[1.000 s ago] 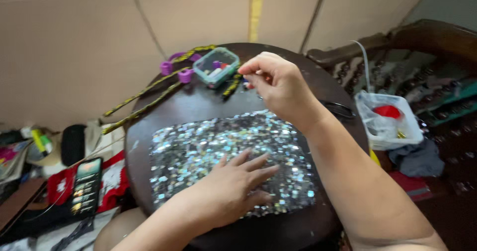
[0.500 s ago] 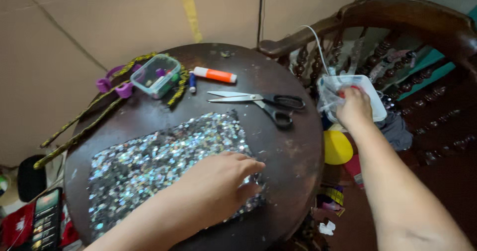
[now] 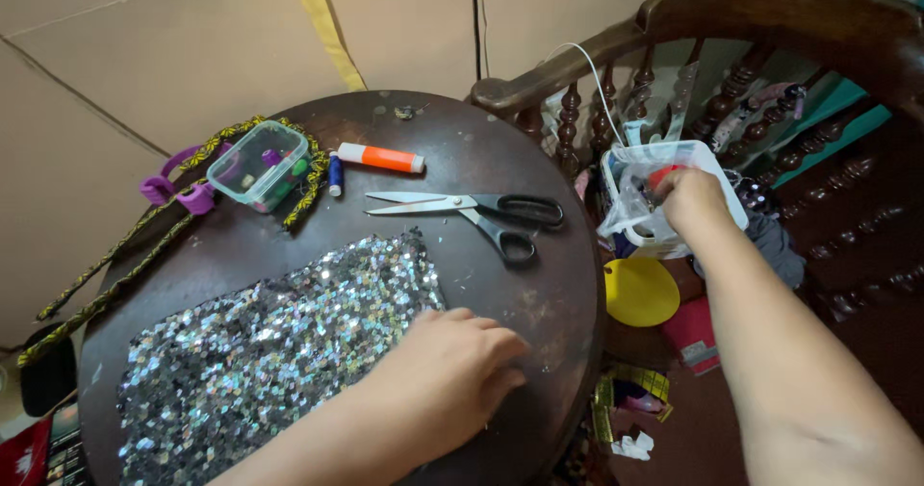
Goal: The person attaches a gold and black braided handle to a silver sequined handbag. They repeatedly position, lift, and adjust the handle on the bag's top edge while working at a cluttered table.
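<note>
Sequin cloth lies flat on the round dark table, under and to the left of the left hand. That hand rests palm down, fingers spread a little apart and pressing on the cloth's right edge, clamped on nothing. I judge the cloth light and limp, its surface a scaly glitter of small silver discs that would slide under dry fingertips and snag on each other; a flat press or a pinch at a bare hem looks the surest hold.

Beyond the left fingers, at the table's far left, sits a clear plastic box with small coloured bits inside, rigid and light. Yellow-and-black braid trails around it, soft and cord-like, with a purple clip beside. Just right of the box lie a blue thread spool and an orange-and-white glue stick, both smooth cylinders that may roll. Past the fingertips lie scissors, steel blades slightly parted, black loops toward the right.

Off the table's edge, the right hand reaches into a white tub resting against a carved wooden chair. Its fingers are buried among crinkly clear bags, so I cannot tell whether they grip anything. Below its wrist lies a yellow disc.
</note>
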